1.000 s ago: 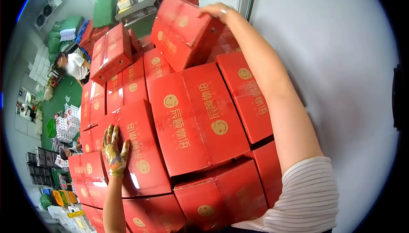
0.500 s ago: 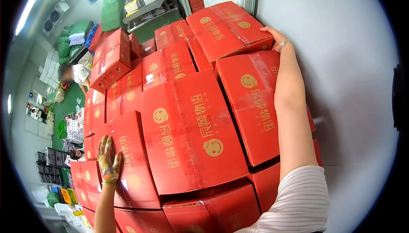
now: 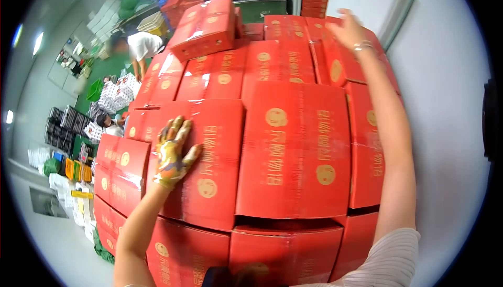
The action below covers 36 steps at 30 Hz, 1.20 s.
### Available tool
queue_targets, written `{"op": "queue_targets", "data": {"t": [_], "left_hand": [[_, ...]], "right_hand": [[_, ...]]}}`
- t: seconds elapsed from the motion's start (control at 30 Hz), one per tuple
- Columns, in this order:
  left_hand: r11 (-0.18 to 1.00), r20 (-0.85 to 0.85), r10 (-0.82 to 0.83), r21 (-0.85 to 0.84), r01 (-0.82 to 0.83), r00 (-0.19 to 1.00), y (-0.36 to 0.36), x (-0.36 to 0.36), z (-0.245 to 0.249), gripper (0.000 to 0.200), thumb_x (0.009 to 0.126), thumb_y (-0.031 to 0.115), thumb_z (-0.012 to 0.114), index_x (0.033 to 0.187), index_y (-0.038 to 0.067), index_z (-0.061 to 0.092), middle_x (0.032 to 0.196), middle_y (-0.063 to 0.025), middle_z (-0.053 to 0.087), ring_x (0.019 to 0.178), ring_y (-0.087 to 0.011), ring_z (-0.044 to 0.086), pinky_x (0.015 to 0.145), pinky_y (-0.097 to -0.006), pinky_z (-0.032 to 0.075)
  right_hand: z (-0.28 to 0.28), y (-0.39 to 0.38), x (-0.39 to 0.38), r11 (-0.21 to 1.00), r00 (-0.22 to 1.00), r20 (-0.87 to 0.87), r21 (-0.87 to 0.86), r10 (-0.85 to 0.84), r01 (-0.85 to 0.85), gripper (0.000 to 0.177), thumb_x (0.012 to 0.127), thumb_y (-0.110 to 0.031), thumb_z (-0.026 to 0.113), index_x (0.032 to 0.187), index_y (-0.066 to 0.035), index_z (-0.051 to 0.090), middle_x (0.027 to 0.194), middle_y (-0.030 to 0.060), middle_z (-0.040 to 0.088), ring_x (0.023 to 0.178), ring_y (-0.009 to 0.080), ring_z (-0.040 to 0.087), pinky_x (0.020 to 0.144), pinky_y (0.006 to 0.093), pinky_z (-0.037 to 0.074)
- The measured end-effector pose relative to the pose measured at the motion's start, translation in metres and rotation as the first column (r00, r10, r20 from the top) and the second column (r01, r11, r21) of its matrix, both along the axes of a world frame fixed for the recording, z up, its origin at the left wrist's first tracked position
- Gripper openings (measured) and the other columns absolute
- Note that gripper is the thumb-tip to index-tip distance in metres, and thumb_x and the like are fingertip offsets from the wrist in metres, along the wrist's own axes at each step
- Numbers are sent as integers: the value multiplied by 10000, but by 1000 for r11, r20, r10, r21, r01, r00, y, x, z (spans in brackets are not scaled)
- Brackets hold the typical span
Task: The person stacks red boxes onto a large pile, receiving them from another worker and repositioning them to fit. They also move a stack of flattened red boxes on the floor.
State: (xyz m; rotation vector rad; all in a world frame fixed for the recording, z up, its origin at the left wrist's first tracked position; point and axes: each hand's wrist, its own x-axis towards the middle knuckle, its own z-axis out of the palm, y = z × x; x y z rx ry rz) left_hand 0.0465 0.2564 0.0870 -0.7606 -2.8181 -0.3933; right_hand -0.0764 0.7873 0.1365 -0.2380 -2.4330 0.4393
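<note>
Mostly red cartons (image 3: 293, 145), left hand (image 3: 173, 153) open flat, right hand (image 3: 348, 29) open, green floor (image 3: 112, 72)

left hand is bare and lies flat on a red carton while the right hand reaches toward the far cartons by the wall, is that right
Not quite. The left hand is not bare: the head view shows it in a patterned glove. It does lie flat on a red carton, and the right hand does reach toward the far cartons by the wall.
</note>
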Motion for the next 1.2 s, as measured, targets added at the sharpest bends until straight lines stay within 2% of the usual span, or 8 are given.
{"op": "queue_targets", "data": {"t": [0.03, 0.17, 0.37, 0.4, 0.63, 0.97, 1.07, 1.2], "left_hand": [[1000, -8, 2, -5, -2, 1000, 0, -1, 2, 623, 827, 270, 690, 1372, 29, 509, 1454, -196, 444, 1362, -386, 370, 1124, -479, 278], [993, -2, -2, 122, 2, 1000, -12, -6, 0, 606, 791, 272, 726, 1314, 18, 555, 1390, -207, 509, 1308, -418, 435, 1103, -488, 311], [987, 73, 0, 163, -12, 997, -24, -14, 0, 664, 757, 319, 743, 1328, 39, 551, 1406, -191, 500, 1322, -407, 422, 1078, -511, 316], [987, 88, 4, 161, -18, 996, -25, -15, -1, 669, 760, 327, 739, 1333, 42, 547, 1414, -189, 491, 1327, -406, 416, 1080, -516, 310], [989, 115, 24, 142, -41, 993, -23, -17, 0, 687, 760, 360, 731, 1345, 54, 541, 1429, -188, 472, 1337, -408, 397, 1096, -517, 284], [986, 53, 29, 163, -37, 998, -19, -9, 1, 612, 776, 272, 740, 1323, 61, 566, 1413, -161, 506, 1330, -372, 420, 1107, -470, 294], [984, 26, 17, 175, -21, 1000, -19, -8, 1, 605, 776, 269, 739, 1317, 60, 568, 1409, -159, 507, 1329, -371, 418, 1108, -468, 297], [987, 0, 15, 162, -15, 1000, -20, -9, -1, 602, 776, 262, 739, 1318, 62, 567, 1408, -158, 506, 1329, -365, 418, 1110, -465, 300]], "right_hand": [[10, -63, -19, 861, 964, 106, -481, 244, -165, 745, 770, -432, 729, 1276, 72, 517, 1110, 218, 651, 983, 275, 671, 841, 378, 532], [-15, -207, -135, 685, 849, 350, -728, 395, -18, 949, 706, -688, 707, 1312, 16, 517, 1090, 175, 620, 844, 221, 621, 720, 365, 524], [-73, -245, -223, 404, 792, 482, -854, 374, 329, 1078, 630, -760, 693, 1445, -104, 434, 1473, 205, 398, 1282, 397, 463, 936, 471, 470], [-85, -253, -229, 344, 853, 370, -906, 368, 245, 942, 681, -660, 710, 1438, -155, 466, 1478, 198, 410, 1319, 297, 449, 912, 491, 468], [-101, -277, -253, 141, 868, 205, -977, 451, 158, 765, 654, -494, 793, 1320, -218, 538, 1410, 88, 492, 1246, 277, 498, 966, 569, 405], [45, -155, -139, 544, 920, 288, -833, 265, 104, 638, 640, -526, 756, 1182, -212, 638, 1260, 32, 613, 1153, 249, 578, 879, 574, 427], [45, -118, -36, 487, 918, 297, -862, 263, 139, 934, 690, -530, 756, 1469, -169, 389, 1563, 220, 112, 1437, 320, 190, 983, 598, 389], [12, -88, 32, 357, 936, 304, -906, 177, 227, 694, 756, -440, 735, 1344, -140, 522, 1483, 111, 388, 1414, 309, 278, 1047, 590, 329]]}}
